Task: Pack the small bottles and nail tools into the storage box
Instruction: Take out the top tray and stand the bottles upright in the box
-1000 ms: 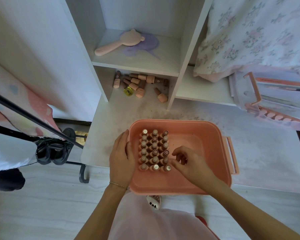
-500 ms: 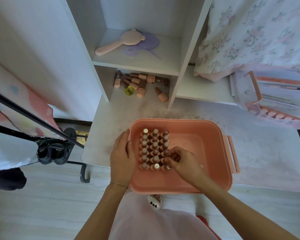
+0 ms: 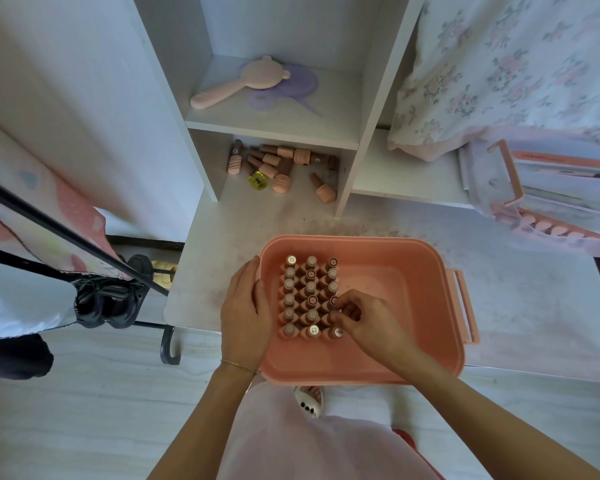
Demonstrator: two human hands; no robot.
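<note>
Setting little bottles in rows inside the box.
The right hand [image 3: 368,322] pinches a bottle [image 3: 331,315] in the rows; the left hand [image 3: 245,317] lies flat on the box [image 3: 430,306] edge, holding nothing. Next, I think: fetch the loose bottles [image 3: 278,164] from the shelf beyond the white surface [image 3: 222,258]; the tools [image 3: 561,174] wait far right.

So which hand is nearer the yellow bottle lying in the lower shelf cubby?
Left. The left hand rests on the storage box's left rim, almost straight below the yellow bottle. The right hand is inside the box at the standing bottles, farther right.
</note>
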